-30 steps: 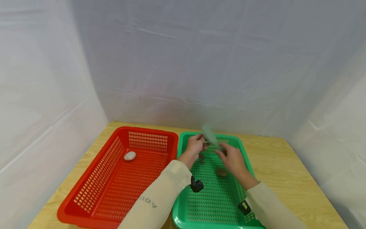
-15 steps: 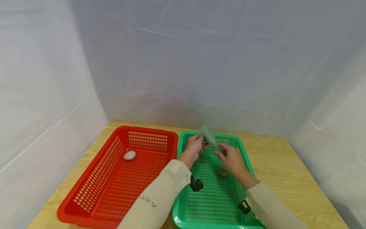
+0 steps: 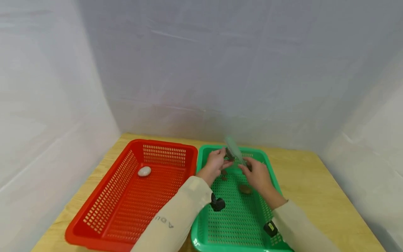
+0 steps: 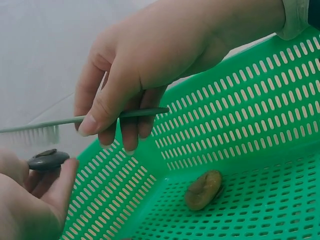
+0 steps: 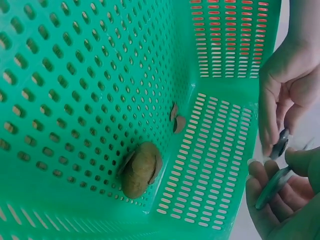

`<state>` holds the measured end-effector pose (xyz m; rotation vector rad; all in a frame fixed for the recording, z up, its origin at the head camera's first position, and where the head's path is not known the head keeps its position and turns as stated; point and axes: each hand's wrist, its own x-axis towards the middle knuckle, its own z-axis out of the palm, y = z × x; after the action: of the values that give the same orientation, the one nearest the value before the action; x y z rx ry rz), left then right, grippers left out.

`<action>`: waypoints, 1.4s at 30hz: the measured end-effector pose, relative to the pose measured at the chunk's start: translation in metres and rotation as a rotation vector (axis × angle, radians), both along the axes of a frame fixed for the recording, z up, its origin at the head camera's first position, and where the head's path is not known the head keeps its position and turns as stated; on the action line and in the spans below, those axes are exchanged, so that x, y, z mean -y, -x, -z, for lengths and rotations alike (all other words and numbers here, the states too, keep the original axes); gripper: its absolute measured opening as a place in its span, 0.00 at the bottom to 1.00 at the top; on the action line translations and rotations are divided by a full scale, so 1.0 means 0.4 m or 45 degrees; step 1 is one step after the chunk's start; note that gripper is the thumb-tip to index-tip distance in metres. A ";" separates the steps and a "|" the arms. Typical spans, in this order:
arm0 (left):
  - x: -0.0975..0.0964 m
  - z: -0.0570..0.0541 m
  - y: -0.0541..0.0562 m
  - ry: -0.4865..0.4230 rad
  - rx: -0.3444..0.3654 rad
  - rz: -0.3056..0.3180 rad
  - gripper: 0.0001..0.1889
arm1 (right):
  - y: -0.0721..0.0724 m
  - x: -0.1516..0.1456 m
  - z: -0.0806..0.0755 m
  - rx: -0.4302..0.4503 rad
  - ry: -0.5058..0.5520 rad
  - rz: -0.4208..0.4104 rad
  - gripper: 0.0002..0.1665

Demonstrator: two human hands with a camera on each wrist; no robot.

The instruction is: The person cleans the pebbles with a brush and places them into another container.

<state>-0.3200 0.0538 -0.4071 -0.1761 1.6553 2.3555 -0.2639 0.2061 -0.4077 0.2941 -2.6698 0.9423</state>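
Observation:
My left hand (image 3: pixel 215 163) is over the far part of the green basket (image 3: pixel 200 210). It pinches a smooth dark grey stone (image 4: pixel 52 161) that has a small brownish patch on its top. My right hand (image 3: pixel 259 175) holds a pale green brush (image 4: pixel 60 121) by its handle. In the left wrist view the bristles point down and hang just above the stone; whether they touch it I cannot tell. A tan-brown stone (image 5: pixel 137 172) with brown flakes against its sides lies on the basket floor, with small brown pieces (image 5: pixel 179 124) farther along.
To the left, a red basket (image 3: pixel 194 161) stands against the green one and holds a white oval stone (image 3: pixel 144 171). Both rest on a wooden table (image 3: pixel 315 196). White sheeting (image 3: pixel 204 87) hangs behind and at both sides.
The brush head shifts back and forth over the stone and is blurred now. The left hand's fingers have spread slightly around the stone. The baskets' contents look the same.

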 end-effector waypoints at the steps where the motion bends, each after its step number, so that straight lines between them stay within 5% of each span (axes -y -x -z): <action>1: -0.001 0.001 0.000 -0.007 0.007 0.012 0.25 | -0.003 0.000 0.001 -0.005 0.003 -0.009 0.21; 9: 0.003 -0.003 0.004 0.068 -0.044 -0.063 0.22 | -0.005 0.005 -0.005 -0.056 -0.021 -0.051 0.21; 17: -0.007 -0.018 0.006 0.041 -0.053 0.047 0.21 | -0.001 -0.002 -0.017 0.004 -0.042 0.030 0.21; 31: -0.015 -0.008 0.000 0.085 -0.064 0.056 0.23 | -0.006 -0.016 -0.006 0.029 -0.062 0.124 0.22; 38: -0.007 -0.007 0.000 0.076 -0.061 -0.003 0.24 | -0.003 -0.011 -0.010 0.059 -0.036 0.219 0.22; 42: -0.005 -0.001 0.003 0.054 -0.066 -0.030 0.22 | -0.003 -0.002 -0.008 0.002 -0.071 0.163 0.22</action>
<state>-0.3214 0.0558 -0.4067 -0.1448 1.7372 2.3622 -0.2627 0.2068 -0.4045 0.1324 -2.6833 0.8310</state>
